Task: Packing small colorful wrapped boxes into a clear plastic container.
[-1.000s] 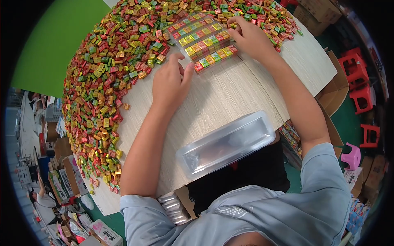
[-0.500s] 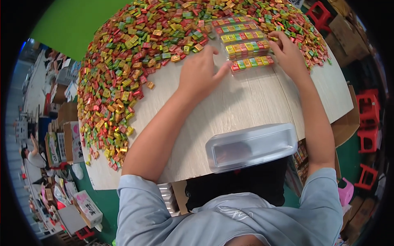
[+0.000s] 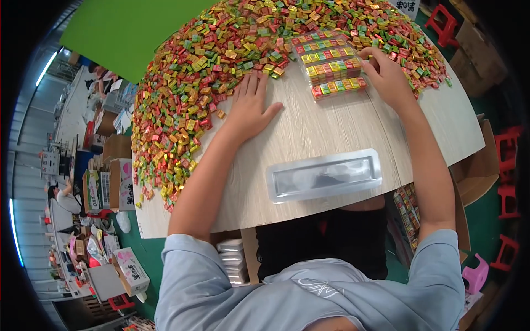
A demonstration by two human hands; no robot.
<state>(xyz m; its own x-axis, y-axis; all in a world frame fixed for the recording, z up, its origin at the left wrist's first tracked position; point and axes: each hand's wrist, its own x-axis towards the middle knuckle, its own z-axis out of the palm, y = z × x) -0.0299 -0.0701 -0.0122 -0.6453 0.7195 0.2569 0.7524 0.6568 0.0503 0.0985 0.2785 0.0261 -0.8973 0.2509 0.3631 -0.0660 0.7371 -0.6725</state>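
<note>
Flat on the pale wooden table, my left hand [image 3: 251,110] has its fingers stretched out. Its fingertips touch the near edge of a big heap of small wrapped candies [image 3: 210,71] in red, yellow, green and orange. My right hand [image 3: 388,79] is at the right side of stacked clear plastic trays [image 3: 334,66] filled with rows of such candies. Its thumb and bent fingers close on the trays' edge; part of the grip is hidden. Nearer to me, an empty clear plastic tray [image 3: 326,175] lies by the table's front edge.
The table [image 3: 309,129] has a curved outline. Below its front edge are an open carton of candies [image 3: 407,215] at right and stacked clear trays [image 3: 232,259] at left. Red stools [image 3: 508,198] stand on the right; cartons and a person [image 3: 66,198] are far left.
My left hand has moved left from the filled trays to the heap's edge and flattened. The empty tray, tilted before, now lies flat. My right hand stays by the filled trays; the view has shifted slightly.
</note>
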